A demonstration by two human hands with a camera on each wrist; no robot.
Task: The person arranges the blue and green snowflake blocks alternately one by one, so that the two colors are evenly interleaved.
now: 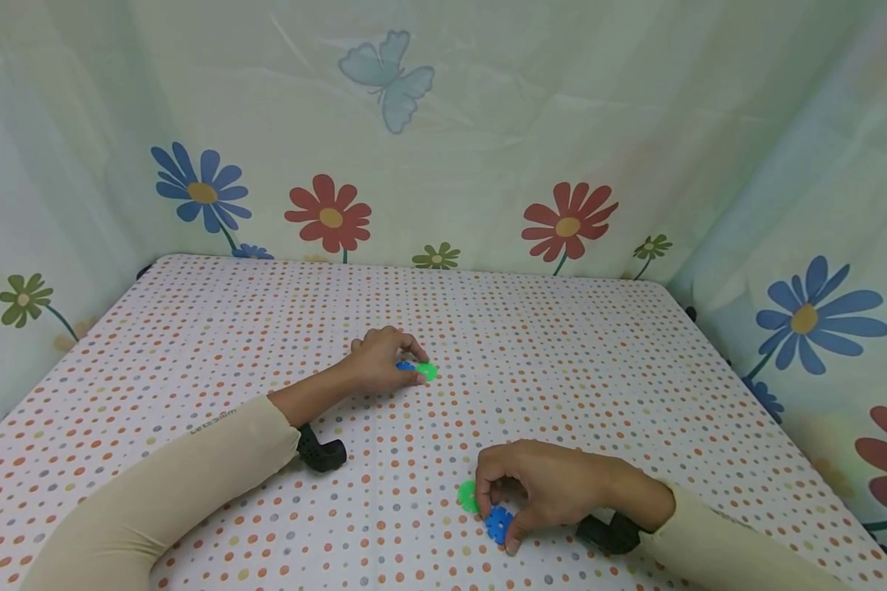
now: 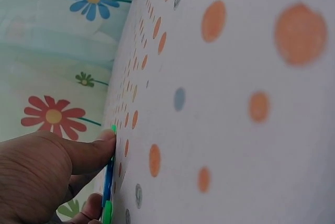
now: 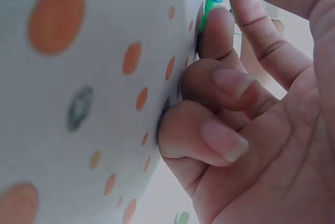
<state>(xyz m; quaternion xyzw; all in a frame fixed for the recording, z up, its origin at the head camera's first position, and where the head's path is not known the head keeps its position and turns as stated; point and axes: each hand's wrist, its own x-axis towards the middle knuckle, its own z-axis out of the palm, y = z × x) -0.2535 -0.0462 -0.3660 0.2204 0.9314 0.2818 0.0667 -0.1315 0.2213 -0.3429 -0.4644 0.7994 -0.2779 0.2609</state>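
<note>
My left hand (image 1: 384, 361) is at mid-table, its thumb and fingers pinching small toothed interlocking discs, one blue (image 1: 406, 366) and one green (image 1: 428, 372). In the left wrist view the blue disc (image 2: 108, 182) shows edge-on, green at both its ends, with the thumb at the upper end. Closer to the front, my right hand (image 1: 554, 484) holds a blue toothed disc (image 1: 498, 524) between thumb and fingers. A green disc (image 1: 469, 497) touches or overlaps it; the index finger covers part of the green one. The right wrist view shows the other fingers curled against the table.
A white cloth with coloured dots (image 1: 562, 361) covers the table. Printed flower curtains (image 1: 458, 148) stand behind and at both sides. Black straps (image 1: 321, 451) sit at both wrists.
</note>
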